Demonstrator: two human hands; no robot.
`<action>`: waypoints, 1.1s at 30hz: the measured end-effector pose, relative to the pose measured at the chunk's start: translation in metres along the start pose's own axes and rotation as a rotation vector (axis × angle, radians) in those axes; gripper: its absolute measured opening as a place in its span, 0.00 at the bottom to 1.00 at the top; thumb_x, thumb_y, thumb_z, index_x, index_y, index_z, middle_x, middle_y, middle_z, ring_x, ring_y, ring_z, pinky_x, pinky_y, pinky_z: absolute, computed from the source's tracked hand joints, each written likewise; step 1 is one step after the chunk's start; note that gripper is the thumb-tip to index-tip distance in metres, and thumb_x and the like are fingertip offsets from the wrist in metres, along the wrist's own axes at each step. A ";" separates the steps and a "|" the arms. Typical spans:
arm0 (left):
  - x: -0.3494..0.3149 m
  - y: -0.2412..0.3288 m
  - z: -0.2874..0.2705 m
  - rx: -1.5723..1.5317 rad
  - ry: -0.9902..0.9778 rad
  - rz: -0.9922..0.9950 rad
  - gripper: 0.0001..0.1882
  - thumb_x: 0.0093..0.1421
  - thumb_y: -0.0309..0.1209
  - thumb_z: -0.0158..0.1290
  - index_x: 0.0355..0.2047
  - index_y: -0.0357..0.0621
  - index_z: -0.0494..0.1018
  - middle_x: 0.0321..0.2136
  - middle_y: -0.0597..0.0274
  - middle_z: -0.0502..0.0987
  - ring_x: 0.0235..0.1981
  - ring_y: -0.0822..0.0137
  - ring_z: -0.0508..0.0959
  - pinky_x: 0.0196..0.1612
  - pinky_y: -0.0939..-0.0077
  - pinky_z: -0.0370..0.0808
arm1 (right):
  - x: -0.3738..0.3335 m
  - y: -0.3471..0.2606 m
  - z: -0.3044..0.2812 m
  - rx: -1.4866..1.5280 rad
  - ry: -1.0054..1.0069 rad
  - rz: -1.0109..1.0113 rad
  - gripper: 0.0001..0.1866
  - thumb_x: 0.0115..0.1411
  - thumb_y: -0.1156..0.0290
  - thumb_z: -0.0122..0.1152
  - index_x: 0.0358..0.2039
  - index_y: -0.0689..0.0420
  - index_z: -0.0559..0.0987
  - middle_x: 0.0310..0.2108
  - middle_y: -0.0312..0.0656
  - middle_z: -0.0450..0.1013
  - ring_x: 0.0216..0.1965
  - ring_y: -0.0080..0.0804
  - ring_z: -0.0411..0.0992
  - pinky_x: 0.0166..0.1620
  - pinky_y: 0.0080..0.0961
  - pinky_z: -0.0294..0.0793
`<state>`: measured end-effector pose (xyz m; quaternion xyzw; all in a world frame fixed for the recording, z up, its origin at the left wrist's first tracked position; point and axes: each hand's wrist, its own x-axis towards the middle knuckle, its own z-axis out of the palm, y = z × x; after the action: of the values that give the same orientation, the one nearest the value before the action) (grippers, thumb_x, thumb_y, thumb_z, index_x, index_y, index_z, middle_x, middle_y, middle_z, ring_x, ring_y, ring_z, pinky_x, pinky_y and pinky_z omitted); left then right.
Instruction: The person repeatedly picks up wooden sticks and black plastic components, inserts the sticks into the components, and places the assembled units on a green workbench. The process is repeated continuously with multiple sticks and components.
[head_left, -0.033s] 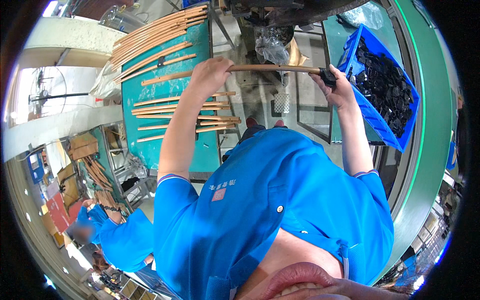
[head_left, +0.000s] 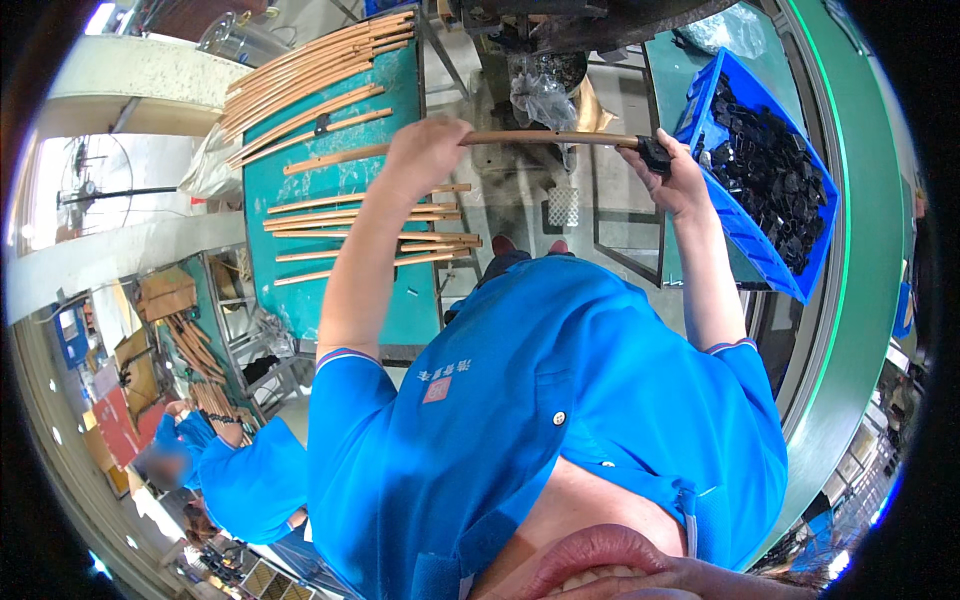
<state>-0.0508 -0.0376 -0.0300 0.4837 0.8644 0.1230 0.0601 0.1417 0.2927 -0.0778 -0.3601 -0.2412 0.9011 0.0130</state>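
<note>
A long, thin copper-brown rod (head_left: 550, 138) lies level across both hands, its left end reaching over the green table. My left hand (head_left: 424, 158) is wrapped round it left of the middle, and is slightly blurred. At the rod's right end sits a black plastic piece (head_left: 654, 154). My right hand (head_left: 684, 186) grips that piece between thumb and fingers, close beside the blue bin (head_left: 760, 236); how the piece joins the rod is hidden. The bin holds many small black parts (head_left: 765, 165).
Several similar rods (head_left: 310, 75) lie in groups on the green table (head_left: 410, 310) to the left. Dark machinery (head_left: 590, 25) hangs over the far middle. A green belt surface (head_left: 870, 200) with a metal edge runs along the right. Another person in blue (head_left: 250, 480) works at lower left.
My left hand has shifted slightly to the right along the rod. My right hand and the black piece stay almost where they were.
</note>
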 end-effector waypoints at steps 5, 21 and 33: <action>0.019 0.052 0.019 -0.073 0.180 0.068 0.12 0.58 0.36 0.57 0.41 0.48 0.75 0.31 0.58 0.76 0.36 0.54 0.78 0.38 0.61 0.76 | -0.016 0.014 0.027 -0.156 0.042 -0.179 0.23 0.70 0.58 0.47 0.48 0.69 0.70 0.41 0.55 0.76 0.36 0.42 0.80 0.34 0.25 0.82; 0.007 0.083 -0.007 0.185 0.707 0.349 0.16 0.50 0.33 0.59 0.40 0.44 0.78 0.31 0.65 0.74 0.31 0.65 0.75 0.34 0.69 0.69 | -0.024 0.024 -0.009 -0.049 -0.578 -0.486 0.25 0.64 0.53 0.58 0.59 0.47 0.69 0.55 0.49 0.70 0.43 0.35 0.71 0.43 0.30 0.73; 0.014 0.072 -0.003 0.097 0.562 0.245 0.15 0.52 0.37 0.61 0.37 0.46 0.75 0.23 0.66 0.70 0.24 0.65 0.75 0.25 0.71 0.73 | -0.027 0.013 0.024 -0.322 -0.205 -0.441 0.27 0.68 0.54 0.51 0.58 0.62 0.68 0.47 0.46 0.73 0.37 0.41 0.78 0.37 0.32 0.77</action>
<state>0.0006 0.0095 -0.0069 0.5338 0.7872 0.2169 -0.2197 0.1479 0.2663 -0.0515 -0.2032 -0.4537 0.8584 0.1267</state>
